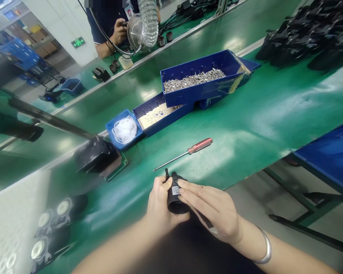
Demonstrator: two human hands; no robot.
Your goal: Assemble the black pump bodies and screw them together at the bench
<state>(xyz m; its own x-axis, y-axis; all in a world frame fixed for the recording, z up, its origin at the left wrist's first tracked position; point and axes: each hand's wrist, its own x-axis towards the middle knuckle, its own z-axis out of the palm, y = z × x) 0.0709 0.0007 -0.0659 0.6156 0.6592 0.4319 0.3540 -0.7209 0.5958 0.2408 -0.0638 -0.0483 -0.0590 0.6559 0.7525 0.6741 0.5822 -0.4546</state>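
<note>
A black cylindrical part [177,203] with a small white label is held over the near edge of the green table. My left hand [159,201] wraps round its left side, thumb near the top. The fingers of my right hand [214,209] are pressed together against its right side, by the label; something dark, partly hidden, shows under that palm. Just beyond the hands lies a screwdriver [200,145] with a red handle, its shaft pointing left.
Blue bins hold screws [194,80], small beige pieces [157,115] and white rings [124,130]. Left stand a black fixture [95,154] and several black parts [63,207]. Black parts [300,38] are heaped back right. Across the table, a person's hand [119,32] holds something.
</note>
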